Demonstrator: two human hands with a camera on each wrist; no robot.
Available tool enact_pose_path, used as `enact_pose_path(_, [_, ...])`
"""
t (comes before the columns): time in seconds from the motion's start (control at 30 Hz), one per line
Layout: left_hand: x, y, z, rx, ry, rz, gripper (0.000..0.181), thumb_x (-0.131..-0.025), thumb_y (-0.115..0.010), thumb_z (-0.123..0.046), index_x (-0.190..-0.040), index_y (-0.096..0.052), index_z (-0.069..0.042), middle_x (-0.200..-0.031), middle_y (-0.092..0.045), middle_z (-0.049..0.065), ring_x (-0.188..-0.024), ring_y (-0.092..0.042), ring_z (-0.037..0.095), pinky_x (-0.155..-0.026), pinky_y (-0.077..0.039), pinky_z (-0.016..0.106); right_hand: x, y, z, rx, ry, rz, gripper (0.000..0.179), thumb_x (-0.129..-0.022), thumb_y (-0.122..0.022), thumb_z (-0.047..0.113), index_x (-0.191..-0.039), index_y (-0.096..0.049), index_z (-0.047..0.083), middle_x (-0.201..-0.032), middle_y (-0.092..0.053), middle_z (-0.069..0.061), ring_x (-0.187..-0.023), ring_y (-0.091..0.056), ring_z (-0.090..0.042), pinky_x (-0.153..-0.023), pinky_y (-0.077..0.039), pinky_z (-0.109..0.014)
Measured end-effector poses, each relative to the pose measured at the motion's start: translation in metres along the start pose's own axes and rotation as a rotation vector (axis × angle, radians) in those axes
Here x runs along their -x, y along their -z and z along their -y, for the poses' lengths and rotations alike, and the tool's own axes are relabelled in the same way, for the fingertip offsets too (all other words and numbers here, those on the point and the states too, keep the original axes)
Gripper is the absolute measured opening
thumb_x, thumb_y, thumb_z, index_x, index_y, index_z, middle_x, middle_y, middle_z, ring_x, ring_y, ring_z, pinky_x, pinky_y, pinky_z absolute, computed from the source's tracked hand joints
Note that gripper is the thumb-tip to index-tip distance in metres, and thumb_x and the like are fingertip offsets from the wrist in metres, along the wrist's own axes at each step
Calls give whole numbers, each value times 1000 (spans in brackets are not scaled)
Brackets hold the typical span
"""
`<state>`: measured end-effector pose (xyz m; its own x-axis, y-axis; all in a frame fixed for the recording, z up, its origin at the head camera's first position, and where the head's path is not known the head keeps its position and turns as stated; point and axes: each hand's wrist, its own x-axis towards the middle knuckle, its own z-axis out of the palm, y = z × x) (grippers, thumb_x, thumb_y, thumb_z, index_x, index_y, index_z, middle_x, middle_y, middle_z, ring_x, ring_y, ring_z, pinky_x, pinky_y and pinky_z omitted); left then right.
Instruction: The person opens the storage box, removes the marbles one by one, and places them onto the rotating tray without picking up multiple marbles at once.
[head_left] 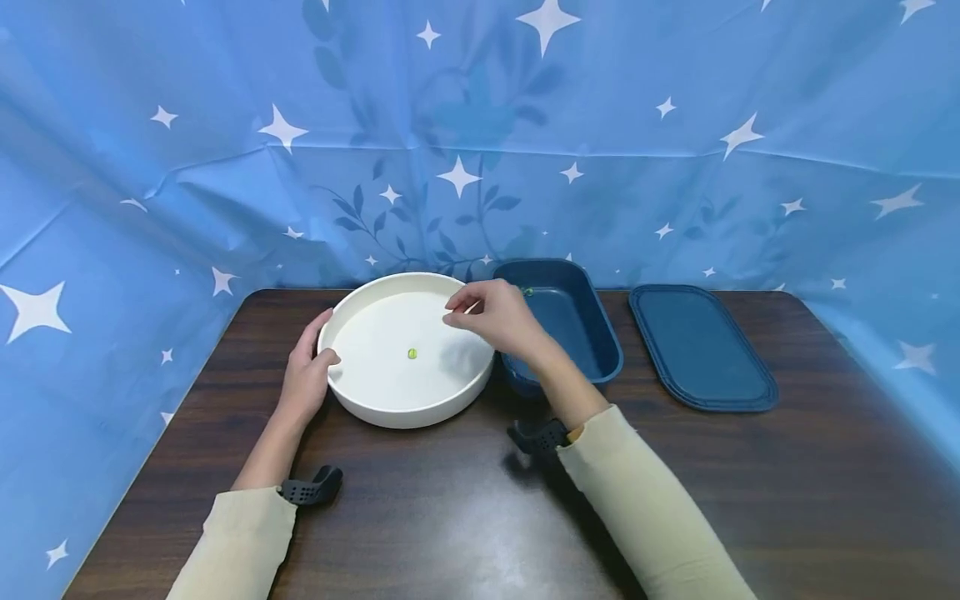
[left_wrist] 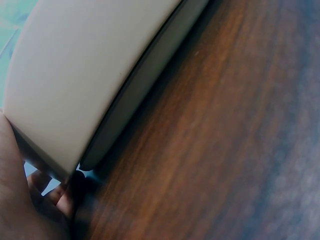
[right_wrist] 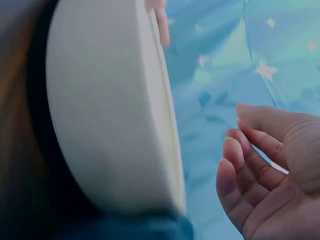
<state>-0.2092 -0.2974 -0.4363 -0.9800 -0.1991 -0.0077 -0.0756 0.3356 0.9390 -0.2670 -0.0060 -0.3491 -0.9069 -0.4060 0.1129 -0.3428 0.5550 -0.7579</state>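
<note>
A round white tray [head_left: 378,400] with a low wall is at the left of the table, and a small green piece [head_left: 412,353] lies on its floor. My left hand [head_left: 303,371] grips the tray's left side, thumb over the rim and fingers around the outside. Over the tray's right edge, my right hand [head_left: 501,315] is held in the air. Its fingers are bent with the thumb close to the index finger, and the right wrist view shows nothing between those fingertips [right_wrist: 243,110]. Behind that hand stands a dark blue bin [head_left: 581,321] with tiny green bits [head_left: 527,292] near its far left corner.
A dark blue lid [head_left: 701,346] lies flat on the brown table [head_left: 420,517], right of the bin. A blue curtain [head_left: 637,92] with white stars hangs along the back and sides. The tray and bin stand side by side, close to the table's far edge.
</note>
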Motion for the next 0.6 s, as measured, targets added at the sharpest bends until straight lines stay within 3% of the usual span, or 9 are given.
enact_pose_path(0.3, [4,4,-4,-16,-9,-9,80,-87,-41,-3,-162,-25,-27,-170,-21,-1,-157,-18,25,-123,-21,53,-1,55,-13,20,-91,-26,19,-93,-71,24,-107,-76,13,-102,-75,-10,-86,-69,-23,-77,-57,-39])
enact_pose_path(0.47, [2,2,-5,-5,4,-9,80,-87,-41,-3,-162,-25,-27,-170,-21,-1,-158,-17,25,-123,-20,53,-9,72,-19,8,-105,-36,20,-94,-71,23,-109,-75,12,-104,-73,-9,-83,-64,-22,-73,-54,-34])
enact_pose_path(0.6, [1,-2,-4,2,14,1,80,-87,-41,-2,-162,-26,-27,-170,-20,-2,-158,-17,24,-123,-20,52,-18,79,-26,45,-99,18,22,-93,-71,23,-110,-75,11,-102,-72,-8,-85,-64,-22,-72,-55,-34])
